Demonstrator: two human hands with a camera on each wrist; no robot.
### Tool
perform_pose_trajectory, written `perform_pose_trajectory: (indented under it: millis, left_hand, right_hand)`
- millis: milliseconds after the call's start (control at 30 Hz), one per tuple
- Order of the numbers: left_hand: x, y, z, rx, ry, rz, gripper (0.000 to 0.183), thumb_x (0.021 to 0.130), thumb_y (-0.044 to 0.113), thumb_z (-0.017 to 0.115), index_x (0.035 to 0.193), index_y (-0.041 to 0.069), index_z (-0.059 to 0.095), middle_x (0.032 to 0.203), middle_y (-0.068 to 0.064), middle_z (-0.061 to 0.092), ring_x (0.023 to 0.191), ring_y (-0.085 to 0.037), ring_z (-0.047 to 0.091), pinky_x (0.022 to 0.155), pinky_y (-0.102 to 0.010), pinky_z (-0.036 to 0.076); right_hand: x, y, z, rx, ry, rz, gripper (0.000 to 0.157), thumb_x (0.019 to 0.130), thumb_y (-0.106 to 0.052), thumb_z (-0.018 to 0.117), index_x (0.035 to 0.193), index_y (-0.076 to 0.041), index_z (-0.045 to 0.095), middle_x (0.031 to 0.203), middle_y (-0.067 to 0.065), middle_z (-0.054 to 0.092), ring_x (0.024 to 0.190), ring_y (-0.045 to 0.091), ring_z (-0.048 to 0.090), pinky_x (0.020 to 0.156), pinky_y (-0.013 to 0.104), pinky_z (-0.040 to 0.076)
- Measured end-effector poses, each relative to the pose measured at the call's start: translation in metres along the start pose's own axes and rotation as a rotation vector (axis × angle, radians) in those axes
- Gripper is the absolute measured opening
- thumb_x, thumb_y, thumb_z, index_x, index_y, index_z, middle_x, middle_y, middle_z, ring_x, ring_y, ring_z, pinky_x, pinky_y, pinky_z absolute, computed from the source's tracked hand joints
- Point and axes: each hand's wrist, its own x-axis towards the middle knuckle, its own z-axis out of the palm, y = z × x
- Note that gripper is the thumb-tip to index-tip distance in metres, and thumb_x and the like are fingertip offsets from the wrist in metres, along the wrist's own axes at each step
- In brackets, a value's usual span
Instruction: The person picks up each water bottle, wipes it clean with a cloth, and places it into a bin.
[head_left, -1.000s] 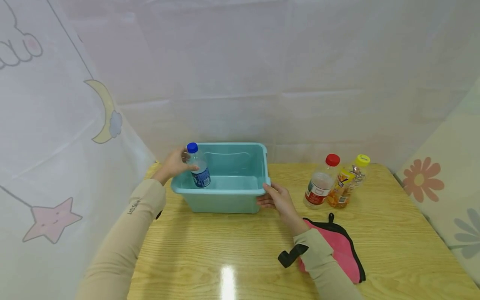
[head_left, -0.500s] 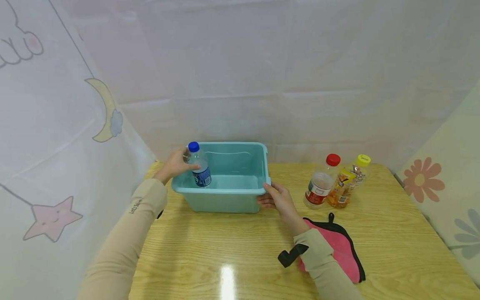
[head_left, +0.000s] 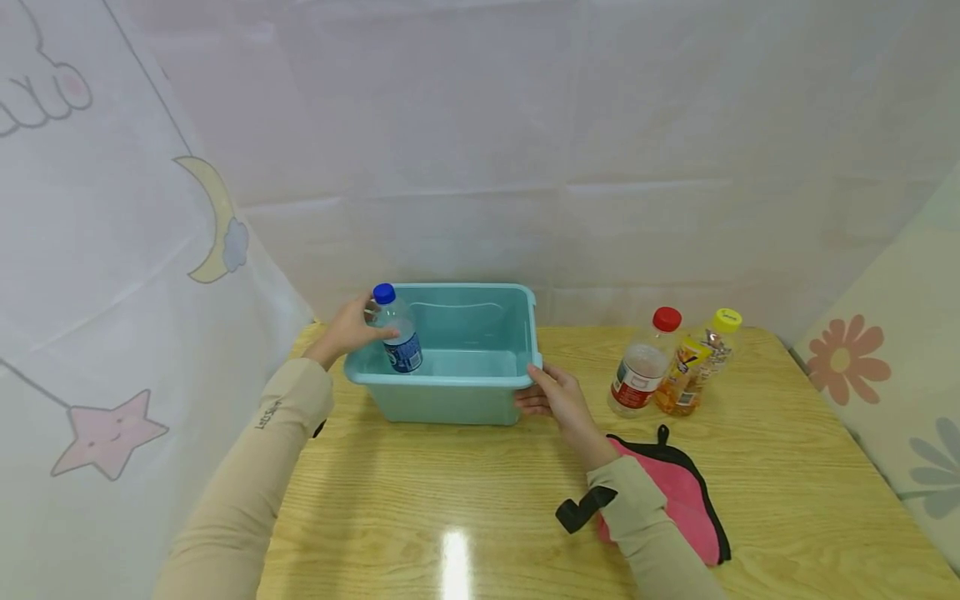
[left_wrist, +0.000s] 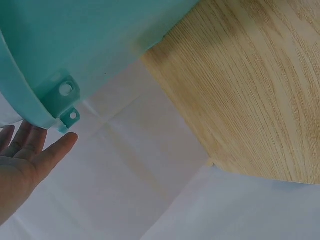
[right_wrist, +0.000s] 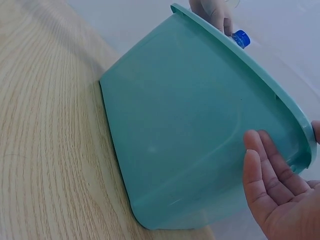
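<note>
In the head view my left hand (head_left: 352, 327) holds a clear plastic bottle with a blue cap (head_left: 384, 293) and a blue label (head_left: 406, 354). The bottle is inside the left end of a teal plastic bin (head_left: 450, 402), leaning slightly. My right hand (head_left: 558, 402) grips the bin's front right corner, thumb over the rim and fingers against the outer wall. In the right wrist view those fingers (right_wrist: 260, 172) lie along the bin wall, and the blue cap (right_wrist: 241, 38) shows past the rim. The left wrist view has my left hand (left_wrist: 30, 160) beside the bin's rim, the bottle mostly hidden.
Right of the bin stand a red-capped bottle (head_left: 637, 375) and a yellow-capped bottle (head_left: 682, 383) with an orange label, close together. A pink cloth with black trim (head_left: 686, 496) lies under my right forearm on the wooden table (head_left: 420, 500). Printed curtains (head_left: 450, 167) enclose the table.
</note>
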Motion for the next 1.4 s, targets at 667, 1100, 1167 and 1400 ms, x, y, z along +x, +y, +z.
perform_pose_trajectory:
  millis: [667,1100,1167,1400]
  left_hand:
    - [-0.006,-0.007,-0.013,-0.054,0.042,-0.045,0.08,0.082,0.022,0.069,0.142,-0.001,0.02,0.133,-0.026,0.037,0.119,-0.04,0.039,0.096,-0.051,0.037]
    - [-0.038,-0.007,-0.002,-0.128,0.283,0.126,0.046,0.083,0.018,0.067,0.121,-0.001,0.048,0.106,-0.019,0.053,0.096,-0.032,0.052,0.082,-0.045,0.046]
    - [-0.042,-0.004,0.002,-0.129,0.331,0.179,0.038,0.083,0.015,0.068,0.114,-0.001,0.053,0.099,-0.019,0.055,0.088,-0.029,0.054,0.074,-0.039,0.049]
    - [-0.051,0.005,0.021,-0.151,0.383,0.286,0.025,0.082,0.009,0.068,0.103,-0.001,0.06,0.083,-0.011,0.057,0.071,-0.016,0.052,0.057,-0.018,0.045]
  right_hand:
    - [0.002,-0.002,-0.007,-0.042,0.049,0.002,0.055,0.093,-0.031,0.053,0.133,0.006,0.04,0.078,0.009,0.068,0.067,0.015,0.066,0.069,0.036,0.055]
    - [-0.009,-0.01,-0.021,-0.125,0.12,0.01,0.043,0.091,-0.028,0.056,0.113,0.008,0.053,0.083,0.012,0.068,0.071,0.015,0.067,0.072,0.036,0.054]
    - [-0.012,-0.012,-0.023,-0.131,0.12,0.003,0.035,0.092,-0.025,0.056,0.108,0.006,0.056,0.082,0.01,0.068,0.07,0.014,0.066,0.072,0.036,0.054]
    - [-0.026,-0.02,-0.026,-0.197,0.137,-0.055,0.02,0.091,-0.018,0.056,0.094,0.002,0.058,0.076,0.007,0.066,0.07,0.018,0.066,0.066,0.029,0.055]
